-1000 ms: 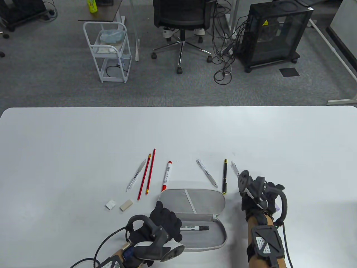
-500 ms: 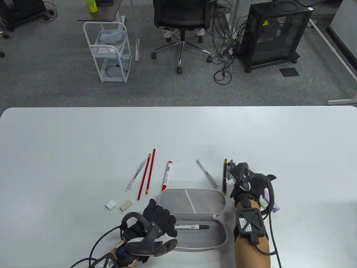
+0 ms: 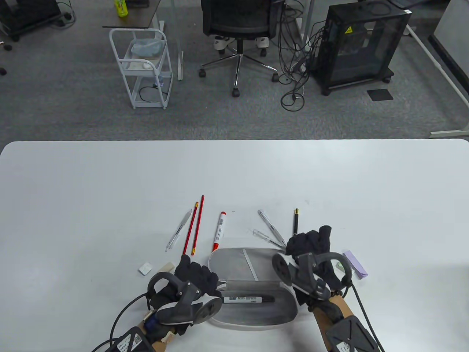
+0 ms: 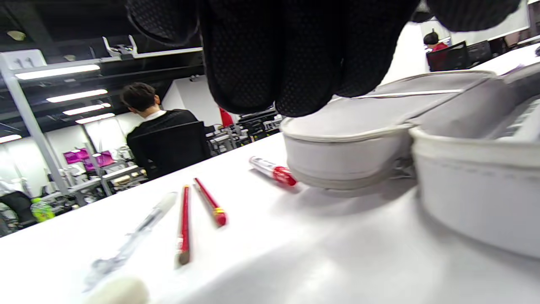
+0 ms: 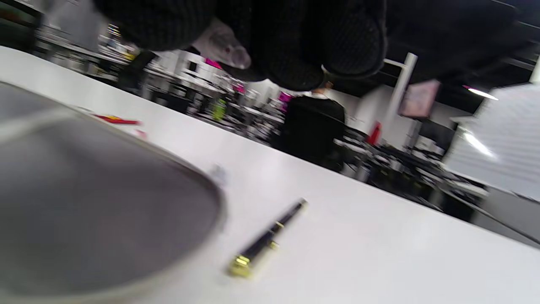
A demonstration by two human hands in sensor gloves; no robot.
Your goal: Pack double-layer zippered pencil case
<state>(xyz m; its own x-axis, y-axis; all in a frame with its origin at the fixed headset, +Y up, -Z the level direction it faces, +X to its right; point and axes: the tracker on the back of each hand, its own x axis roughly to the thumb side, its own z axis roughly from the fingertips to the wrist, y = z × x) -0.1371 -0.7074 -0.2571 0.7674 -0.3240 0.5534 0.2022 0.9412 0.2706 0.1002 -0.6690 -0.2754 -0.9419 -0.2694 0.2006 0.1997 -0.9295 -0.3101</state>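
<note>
The grey pencil case (image 3: 234, 261) lies open near the table's front edge, its lid half (image 4: 350, 139) farther from me. A black marker (image 3: 249, 299) lies in the near half (image 3: 282, 319). My left hand (image 3: 198, 273) holds the case's left end, with fingers (image 4: 295, 63) hanging over the hinge area. Just beyond the case's right end, my right hand (image 3: 295, 245) pinches a clear pen (image 3: 263, 235) that points left; its end (image 5: 225, 46) shows between the fingers. A black and gold pen (image 3: 295, 222) (image 5: 265, 242) lies just beyond that hand.
Beyond the case lie a clear pen (image 3: 179, 231), two red pencils (image 3: 194, 229), a red-capped marker (image 3: 220, 231) and another clear pen (image 3: 270, 225). Two erasers (image 3: 145, 268) sit left of my left hand. A purple block (image 3: 355, 264) lies to the right.
My right hand took the clear pen that lay right of the black pen and carried it left and nearer, to the case's right end. My left hand slid left and away.
</note>
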